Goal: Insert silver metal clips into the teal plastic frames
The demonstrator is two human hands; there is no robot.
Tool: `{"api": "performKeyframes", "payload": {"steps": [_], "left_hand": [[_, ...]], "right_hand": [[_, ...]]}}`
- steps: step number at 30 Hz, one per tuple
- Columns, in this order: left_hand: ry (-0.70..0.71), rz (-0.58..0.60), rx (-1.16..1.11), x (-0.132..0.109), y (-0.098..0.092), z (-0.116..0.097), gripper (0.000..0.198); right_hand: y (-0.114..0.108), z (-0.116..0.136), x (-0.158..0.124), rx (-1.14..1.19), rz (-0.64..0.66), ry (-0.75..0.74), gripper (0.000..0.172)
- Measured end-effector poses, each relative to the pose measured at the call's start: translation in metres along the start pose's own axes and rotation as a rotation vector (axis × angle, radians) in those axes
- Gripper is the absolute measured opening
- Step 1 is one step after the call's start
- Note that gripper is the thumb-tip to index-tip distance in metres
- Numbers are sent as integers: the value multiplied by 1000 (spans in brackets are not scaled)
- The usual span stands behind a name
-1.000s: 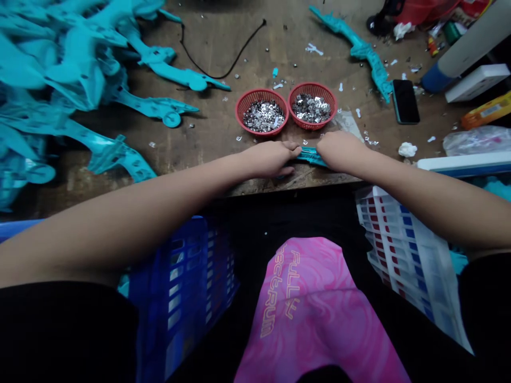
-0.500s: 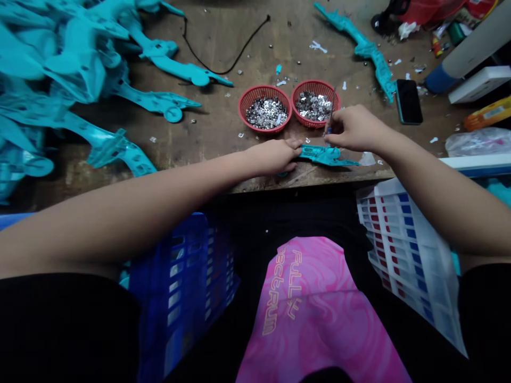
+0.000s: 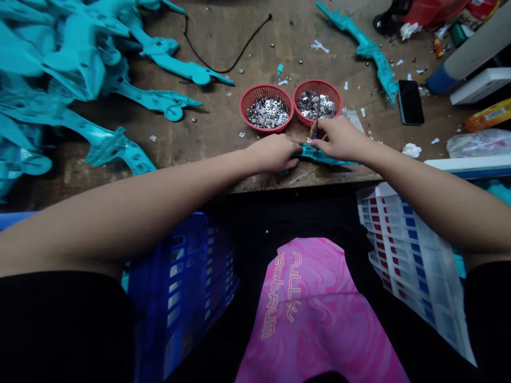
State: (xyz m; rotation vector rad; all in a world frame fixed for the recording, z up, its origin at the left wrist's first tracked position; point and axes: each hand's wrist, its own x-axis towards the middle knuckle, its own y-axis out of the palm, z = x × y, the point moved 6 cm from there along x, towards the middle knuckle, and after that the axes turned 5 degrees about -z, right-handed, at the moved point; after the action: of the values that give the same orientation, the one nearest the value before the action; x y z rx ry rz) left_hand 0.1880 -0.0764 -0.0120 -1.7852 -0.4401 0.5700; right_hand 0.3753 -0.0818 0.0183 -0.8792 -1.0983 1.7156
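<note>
Hands [image 3: 273, 153] closer together, beside red baskets [image 3: 266, 86]

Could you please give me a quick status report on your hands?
Left hand pressing teal plastic part. Right hand holding thin tool. Red basket just beyond.

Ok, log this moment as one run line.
left hand: on teal plastic part | right hand: holding thin metal tool | nearby: two red baskets of metal bits

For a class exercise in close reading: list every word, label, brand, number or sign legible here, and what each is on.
"FULLY": gold outlined letters on the pink marbled cloth.
"ectRUM": below it on the same cloth, first letters unclear.
Label on the orange packet: too small to read.
</note>
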Motion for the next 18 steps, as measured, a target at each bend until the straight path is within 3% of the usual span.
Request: {"api": "performKeyframes", "payload": {"steps": [9,18], "left_hand": [[5,8,41,3,-2,-3,39],[62,-68,-44,3,3,7,33]], "right_hand": [[-3,12,-5,-57,71,-2,45],[2,23,-11,-232,179,-70,39]]}}
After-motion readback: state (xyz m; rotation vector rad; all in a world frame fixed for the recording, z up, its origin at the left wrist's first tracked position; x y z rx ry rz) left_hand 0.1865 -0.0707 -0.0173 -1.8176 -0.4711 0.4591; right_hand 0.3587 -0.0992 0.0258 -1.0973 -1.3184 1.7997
